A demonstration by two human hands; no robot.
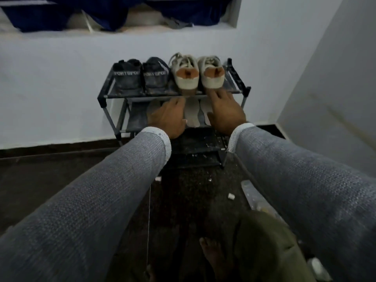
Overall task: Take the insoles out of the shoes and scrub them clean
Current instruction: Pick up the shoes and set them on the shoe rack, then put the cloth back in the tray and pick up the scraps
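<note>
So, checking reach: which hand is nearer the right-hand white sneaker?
Right. The right hand reaches just beneath the right-hand white sneaker; the left hand is lower-left.

Pale bluish wall (pixel 61 78), dark speckled floor (pixel 183 200), black metal shoe rack (pixel 105 96), recessed wall shelf (pixel 142 30) above, dim light

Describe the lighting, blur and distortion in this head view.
Head view: dim, flat, bluish light, no glare; sleeves bulge and wall lines bend from the wide lens; both hands are slightly soft; the black shoes and floor lose detail in shadow.
</note>
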